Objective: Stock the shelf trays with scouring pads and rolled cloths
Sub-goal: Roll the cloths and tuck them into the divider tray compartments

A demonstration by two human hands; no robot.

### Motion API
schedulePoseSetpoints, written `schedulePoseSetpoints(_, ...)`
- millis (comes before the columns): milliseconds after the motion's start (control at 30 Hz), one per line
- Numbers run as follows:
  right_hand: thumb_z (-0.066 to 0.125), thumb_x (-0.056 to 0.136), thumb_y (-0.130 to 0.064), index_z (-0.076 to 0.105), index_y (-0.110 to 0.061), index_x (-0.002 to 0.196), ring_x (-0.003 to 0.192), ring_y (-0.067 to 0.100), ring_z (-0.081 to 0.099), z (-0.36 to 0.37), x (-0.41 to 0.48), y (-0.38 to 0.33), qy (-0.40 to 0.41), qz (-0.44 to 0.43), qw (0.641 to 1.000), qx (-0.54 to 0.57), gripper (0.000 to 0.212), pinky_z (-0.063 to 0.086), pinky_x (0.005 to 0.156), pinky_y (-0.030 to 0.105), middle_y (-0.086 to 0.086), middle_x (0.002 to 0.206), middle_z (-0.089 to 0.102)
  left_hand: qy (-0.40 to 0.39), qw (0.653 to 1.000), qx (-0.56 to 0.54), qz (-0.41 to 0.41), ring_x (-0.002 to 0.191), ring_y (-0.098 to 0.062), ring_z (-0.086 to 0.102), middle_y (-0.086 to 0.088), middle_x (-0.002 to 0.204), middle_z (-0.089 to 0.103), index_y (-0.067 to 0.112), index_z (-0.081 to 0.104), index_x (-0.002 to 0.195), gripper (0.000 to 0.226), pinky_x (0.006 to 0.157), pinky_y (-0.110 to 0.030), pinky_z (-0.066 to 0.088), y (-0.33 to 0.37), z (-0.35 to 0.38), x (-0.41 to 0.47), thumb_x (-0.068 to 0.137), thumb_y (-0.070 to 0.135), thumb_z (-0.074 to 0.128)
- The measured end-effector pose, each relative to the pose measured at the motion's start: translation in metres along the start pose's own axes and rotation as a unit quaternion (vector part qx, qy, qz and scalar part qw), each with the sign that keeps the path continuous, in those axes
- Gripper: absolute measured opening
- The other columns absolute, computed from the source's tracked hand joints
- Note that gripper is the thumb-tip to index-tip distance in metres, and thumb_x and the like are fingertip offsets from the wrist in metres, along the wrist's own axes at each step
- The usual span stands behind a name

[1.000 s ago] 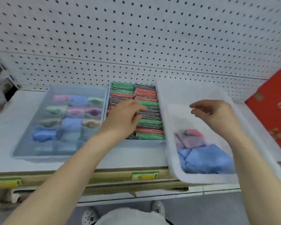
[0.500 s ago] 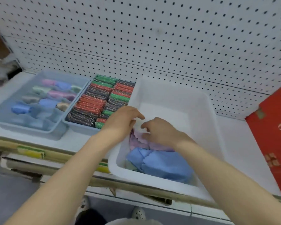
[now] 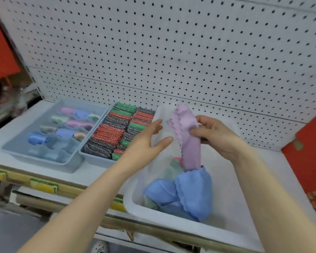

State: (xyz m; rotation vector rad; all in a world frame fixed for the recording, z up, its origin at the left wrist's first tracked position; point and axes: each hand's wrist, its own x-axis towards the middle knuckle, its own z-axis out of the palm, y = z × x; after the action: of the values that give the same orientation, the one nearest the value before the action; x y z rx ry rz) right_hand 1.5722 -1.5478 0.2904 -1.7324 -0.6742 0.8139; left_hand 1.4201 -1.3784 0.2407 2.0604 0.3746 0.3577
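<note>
My right hand (image 3: 215, 137) pinches a purple cloth (image 3: 189, 137) with a wavy edge and holds it up above the white bin (image 3: 226, 225). My left hand (image 3: 146, 143) is beside the cloth, fingers straight and spread, holding nothing. Blue cloths (image 3: 186, 194) and a few other coloured ones lie bunched in the bin. To the left, a blue tray (image 3: 97, 157) is packed with red, green and dark scouring pads (image 3: 117, 132). Further left, a divided blue tray (image 3: 13, 148) holds several rolled cloths (image 3: 66, 125).
White pegboard (image 3: 171, 52) backs the shelf (image 3: 0, 128). A red box (image 3: 310, 161) stands at the right. The shelf's front edge carries yellow and green price labels (image 3: 43, 185). The white bin overhangs the front edge.
Both hands were down in the white bin half a second ago. The right hand has lifted the purple cloth out and up. The left hand has risen beside it.
</note>
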Motion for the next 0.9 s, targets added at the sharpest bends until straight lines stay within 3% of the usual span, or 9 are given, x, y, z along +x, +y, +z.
schedulePoseSetpoints(67, 0.062, 0.092, -0.004, 0.063, -0.005, 0.108, 0.091, 0.029, 0.067, 0.001, -0.010, -0.012, -0.001, -0.025, 0.999, 0.033, 0.016, 0.052, 0.089, 0.041, 0.024, 0.103, 0.071, -0.028, 0.990, -0.128, -0.055, 0.117, -0.003, 0.057, 0.011, 0.127, 0.061, 0.024, 0.046, 0.142, 0.077, 0.103, -0.027, 0.044, 0.022, -0.002, 0.010, 0.077, 0.060, 0.065)
schedulePoseSetpoints(100, 0.063, 0.092, -0.006, 0.064, -0.007, 0.110, 0.094, 0.030, 0.068, 0.003, -0.014, -0.016, -0.003, -0.038, 0.998, 0.046, 0.018, 0.053, 0.090, 0.041, 0.023, 0.105, 0.071, -0.036, 0.979, -0.186, -0.069, 0.110, -0.005, 0.062, 0.008, 0.118, 0.067, 0.020, 0.054, 0.134, 0.068, 0.101, -0.031, 0.048, 0.031, -0.002, 0.015, 0.078, 0.057, 0.066)
schedulePoseSetpoints(233, 0.062, 0.092, 0.000, 0.065, -0.008, 0.106, 0.090, 0.024, 0.069, 0.009, -0.024, -0.030, 0.026, -0.080, 0.996, 0.034, 0.017, 0.052, 0.091, 0.042, 0.014, 0.100, 0.075, 0.017, 0.925, -0.372, -0.073, 0.079, -0.015, 0.067, -0.005, 0.083, 0.072, 0.008, 0.065, 0.096, 0.007, 0.086, -0.033, 0.057, 0.059, -0.003, 0.029, 0.089, 0.010, 0.067)
schedulePoseSetpoints(333, 0.066, 0.090, -0.004, 0.058, -0.015, 0.120, 0.090, 0.022, 0.071, 0.005, -0.032, -0.045, 0.060, -0.112, 0.992, 0.012, 0.033, 0.053, 0.092, 0.037, 0.009, 0.098, 0.075, 0.036, 0.928, -0.367, -0.045, 0.070, -0.012, 0.064, -0.004, 0.077, 0.069, 0.010, 0.066, 0.090, 0.004, 0.075, -0.029, 0.058, 0.071, -0.009, 0.033, 0.087, 0.007, 0.069)
schedulePoseSetpoints(433, 0.072, 0.086, -0.006, 0.060, -0.031, 0.123, 0.088, 0.027, 0.070, 0.000, -0.038, -0.070, 0.134, -0.208, 0.969, -0.007, 0.046, 0.055, 0.091, 0.036, 0.007, 0.102, 0.070, 0.035, 0.941, -0.337, -0.005, 0.072, -0.014, 0.063, -0.007, 0.083, 0.067, 0.009, 0.070, 0.092, 0.005, 0.071, -0.028, 0.057, 0.084, -0.016, 0.034, 0.086, 0.010, 0.071)
schedulePoseSetpoints(533, 0.073, 0.083, -0.001, 0.070, -0.029, 0.105, 0.075, 0.023, 0.063, -0.001, -0.036, -0.090, 0.156, -0.278, 0.947, -0.053, 0.036, 0.055, 0.081, 0.039, 0.006, 0.100, 0.069, 0.044, 0.950, -0.306, 0.042, 0.073, -0.015, 0.063, -0.003, 0.082, 0.071, 0.015, 0.074, 0.089, 0.007, 0.072, -0.031, 0.054, 0.097, -0.024, 0.037, 0.087, 0.010, 0.071)
schedulePoseSetpoints(633, 0.074, 0.083, -0.001, 0.072, -0.020, 0.088, 0.069, 0.032, 0.060, -0.003, -0.031, -0.102, 0.171, -0.305, 0.933, -0.082, 0.020, 0.054, 0.069, 0.044, 0.007, 0.085, 0.071, 0.055, 0.947, -0.309, 0.070, 0.075, -0.016, 0.063, -0.004, 0.085, 0.072, 0.014, 0.074, 0.093, 0.007, 0.071, -0.033, 0.051, 0.109, -0.031, 0.042, 0.087, 0.014, 0.071)
schedulePoseSetpoints(800, 0.076, 0.081, -0.003, 0.073, -0.016, 0.083, 0.079, 0.014, 0.062, -0.011, -0.025, -0.117, 0.178, -0.339, 0.918, -0.105, 0.014, 0.050, 0.067, 0.025, 0.004, 0.092, 0.067, 0.077, 0.939, -0.328, 0.065, 0.073, -0.019, 0.062, -0.010, 0.081, 0.071, 0.013, 0.074, 0.090, 0.006, 0.069, -0.033, 0.049, 0.118, -0.039, 0.054, 0.086, 0.018, 0.072)
schedulePoseSetpoints(900, 0.078, 0.079, -0.005, 0.074, -0.023, 0.082, 0.078, 0.016, 0.062, -0.012, -0.020, -0.121, 0.196, -0.335, 0.914, -0.119, 0.019, 0.051, 0.067, 0.028, 0.002, 0.089, 0.068, 0.083, 0.943, -0.313, 0.078, 0.075, -0.017, 0.066, -0.009, 0.085, 0.075, 0.014, 0.076, 0.090, 0.006, 0.072, -0.032, 0.053, 0.123, -0.040, 0.058, 0.084, 0.014, 0.074)
